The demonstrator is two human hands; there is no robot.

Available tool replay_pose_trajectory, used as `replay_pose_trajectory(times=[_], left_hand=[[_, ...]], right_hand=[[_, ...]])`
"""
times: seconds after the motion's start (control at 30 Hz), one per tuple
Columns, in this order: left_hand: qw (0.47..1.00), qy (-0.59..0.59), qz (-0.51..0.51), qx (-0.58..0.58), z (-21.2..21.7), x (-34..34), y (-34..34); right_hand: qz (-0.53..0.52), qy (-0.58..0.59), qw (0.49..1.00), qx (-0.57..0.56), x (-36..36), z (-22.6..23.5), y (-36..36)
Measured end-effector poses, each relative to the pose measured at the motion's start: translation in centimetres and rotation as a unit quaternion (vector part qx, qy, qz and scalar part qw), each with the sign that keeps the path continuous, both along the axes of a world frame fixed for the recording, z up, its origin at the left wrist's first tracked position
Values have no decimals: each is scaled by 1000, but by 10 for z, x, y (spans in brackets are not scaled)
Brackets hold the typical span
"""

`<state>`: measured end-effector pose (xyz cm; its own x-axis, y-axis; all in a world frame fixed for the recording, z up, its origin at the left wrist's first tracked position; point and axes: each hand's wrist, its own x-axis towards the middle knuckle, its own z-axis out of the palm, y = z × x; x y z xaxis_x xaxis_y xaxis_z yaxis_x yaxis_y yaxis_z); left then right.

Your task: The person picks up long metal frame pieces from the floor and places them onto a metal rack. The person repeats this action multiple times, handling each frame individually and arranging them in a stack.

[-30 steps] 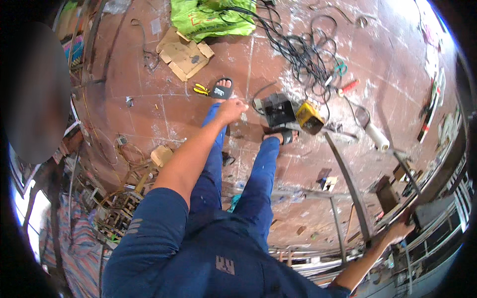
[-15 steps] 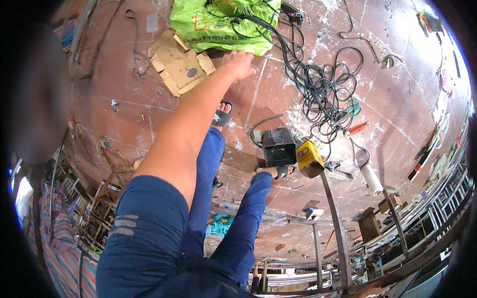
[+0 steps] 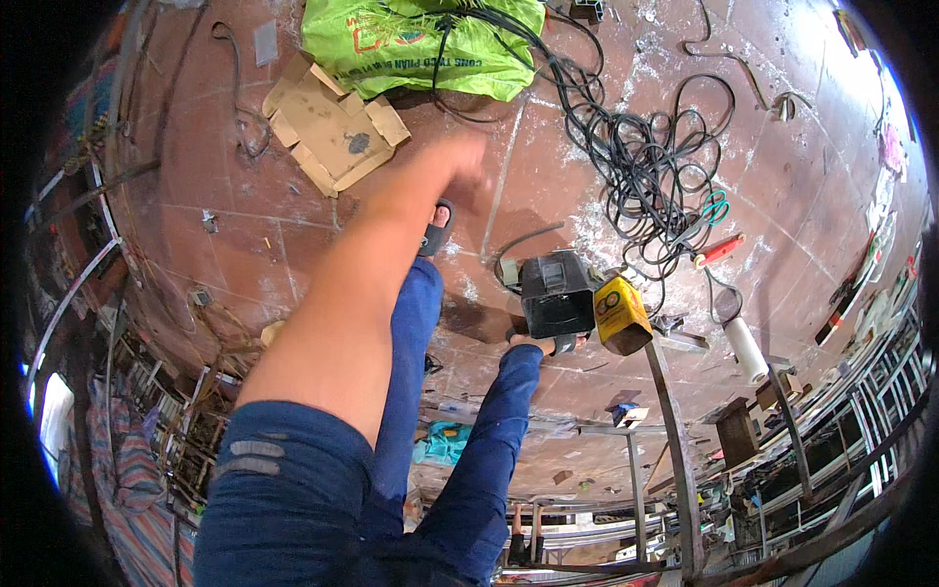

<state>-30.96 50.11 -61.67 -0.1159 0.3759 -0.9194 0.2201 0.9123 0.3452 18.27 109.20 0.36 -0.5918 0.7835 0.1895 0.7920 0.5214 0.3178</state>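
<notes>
My left arm reaches forward from the lower left, and my left hand (image 3: pixel 462 164) is over the red-brown floor (image 3: pixel 548 196). Motion smears its fingers, so nothing held can be made out. Beyond the hand lies a bright green plastic bag (image 3: pixel 391 59) with dark cables over it. A loop of black cable (image 3: pixel 460 115) comes down past the bag's near edge, apart from my hand. Left of the hand rests a flattened brown cardboard piece (image 3: pixel 323 132). My right hand is out of view.
A tangle of black cable (image 3: pixel 655 176) spreads to the right, with teal-handled scissors (image 3: pixel 717 206) and a red-handled tool (image 3: pixel 722 250) beside it. Nearer stand a black box-like object (image 3: pixel 558 303), a yellow box (image 3: pixel 621 313) and a white roll (image 3: pixel 746 352). Metal bars (image 3: pixel 675 460) rise at lower right.
My left hand has drawn back from the green bag's near edge toward me. A black cable loop now shows below that edge. The view has shifted slightly.
</notes>
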Motion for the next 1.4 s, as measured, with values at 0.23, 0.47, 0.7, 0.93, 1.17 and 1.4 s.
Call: replay_pose_trajectory(times=[0.23, 0.47, 0.7, 0.93, 1.17, 1.4], left_hand=[[997, -65, 31, -42, 76, 231, -96], [991, 66, 78, 87, 20, 203, -25], [949, 197, -19, 245, 2, 81, 221], [885, 267, -127, 360, -46, 68, 323], [915, 278, -284, 65, -49, 127, 219], [949, 162, -270, -6, -6, 189, 39]], right_hand=[[1, 19, 1000, 8, 4, 5, 7], [39, 6, 999, 9, 7, 29, 13], [61, 3, 998, 8, 20, 62, 9], [60, 0, 998, 5, 16, 77, 6], [56, 2, 998, -1, 26, 84, 8], [120, 9, 992, -25, 73, 87, 49]])
